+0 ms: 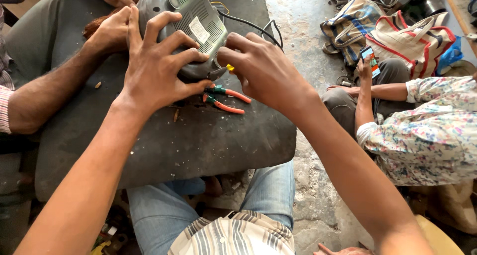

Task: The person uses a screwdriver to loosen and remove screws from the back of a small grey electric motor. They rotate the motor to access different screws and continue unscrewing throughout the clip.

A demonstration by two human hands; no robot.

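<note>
Here the left hand [151,71] lies with fingers spread on the grey appliance [186,24] at the dark bench's [164,150] far side; the right hand [263,71] pinches a yellow-handled tool [229,67] against its rim (orange-handled pliers [226,99] lie just below). A co-worker's hand [110,32] steadies the appliance's left side.

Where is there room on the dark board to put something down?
The dark board is bare along its near edge, between the orange-handled pliers and the blue jeans. Its left side, below the co-worker's forearm, is bare too. The top is crowded: the left hand, right hand and grey device fill it.
</note>
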